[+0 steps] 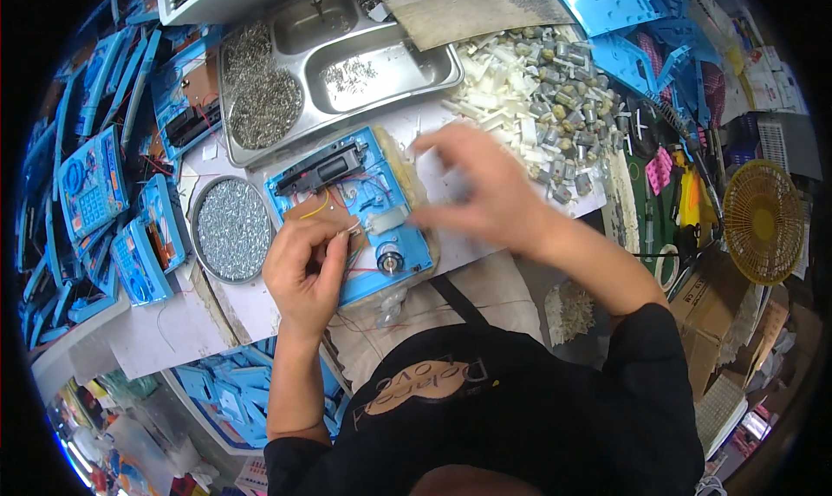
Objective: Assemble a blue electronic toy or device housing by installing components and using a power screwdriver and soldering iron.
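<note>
A blue plastic casing (410, 246) lies open in front of me, with a black slotted part (321, 168), a whitish block (384, 221), a round metal-and-black part (390, 260) and thin red and yellow wires in it. Over its left side my left hand (303, 266) is closed, thumb and forefinger pinched around a thin wire near a small white tip. To the right of the casing, my right hand (485, 188) is smeared by motion. A grey-white blur shows by its fingers; what it is, I cannot make out.
A round dish of small metal parts (232, 229) stands left of the casing. Behind is a steel tray (394, 90) with small metal pieces. White pieces and grey motors (555, 97) are heaped back right. Blue casings (91, 184) pile up at left; a yellow basket (763, 223) is at right.
</note>
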Tool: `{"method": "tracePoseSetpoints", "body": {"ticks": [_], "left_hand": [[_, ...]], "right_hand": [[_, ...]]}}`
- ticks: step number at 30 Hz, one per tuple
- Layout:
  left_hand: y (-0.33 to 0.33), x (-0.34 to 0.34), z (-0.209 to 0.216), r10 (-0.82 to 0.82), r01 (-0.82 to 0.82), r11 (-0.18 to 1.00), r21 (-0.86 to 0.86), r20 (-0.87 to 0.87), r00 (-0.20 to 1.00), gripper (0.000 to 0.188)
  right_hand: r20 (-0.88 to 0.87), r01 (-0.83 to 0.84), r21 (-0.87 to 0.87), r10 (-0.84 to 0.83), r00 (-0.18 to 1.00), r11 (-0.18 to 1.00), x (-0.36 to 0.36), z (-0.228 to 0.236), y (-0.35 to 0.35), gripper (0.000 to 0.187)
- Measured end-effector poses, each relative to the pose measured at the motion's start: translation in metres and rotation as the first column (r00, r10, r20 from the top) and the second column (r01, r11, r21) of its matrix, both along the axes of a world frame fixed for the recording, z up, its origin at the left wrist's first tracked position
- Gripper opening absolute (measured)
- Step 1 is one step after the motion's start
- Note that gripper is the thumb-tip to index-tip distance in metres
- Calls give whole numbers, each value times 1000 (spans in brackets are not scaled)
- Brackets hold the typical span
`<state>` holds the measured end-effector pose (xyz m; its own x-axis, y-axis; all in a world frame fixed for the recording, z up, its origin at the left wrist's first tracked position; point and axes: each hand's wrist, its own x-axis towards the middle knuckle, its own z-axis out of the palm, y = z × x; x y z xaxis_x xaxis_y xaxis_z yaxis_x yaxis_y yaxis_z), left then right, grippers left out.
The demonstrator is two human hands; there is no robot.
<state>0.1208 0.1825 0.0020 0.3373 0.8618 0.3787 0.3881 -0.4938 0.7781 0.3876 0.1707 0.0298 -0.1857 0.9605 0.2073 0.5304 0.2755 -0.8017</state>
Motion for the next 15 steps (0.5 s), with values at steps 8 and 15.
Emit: {"method": "tracePoseSetpoints", "body": {"ticks": [8, 15], "left_hand": [[-1, 2, 36, 7, -8, 995, 95, 9, 1000, 20], [37, 19, 77, -95, 91, 983, -161, -16, 995, 19]], "right_hand": [[773, 362, 238, -401, 491, 901, 160, 9, 2, 28], [129, 208, -176, -187, 974, 962, 56, 46, -5, 22]]}}
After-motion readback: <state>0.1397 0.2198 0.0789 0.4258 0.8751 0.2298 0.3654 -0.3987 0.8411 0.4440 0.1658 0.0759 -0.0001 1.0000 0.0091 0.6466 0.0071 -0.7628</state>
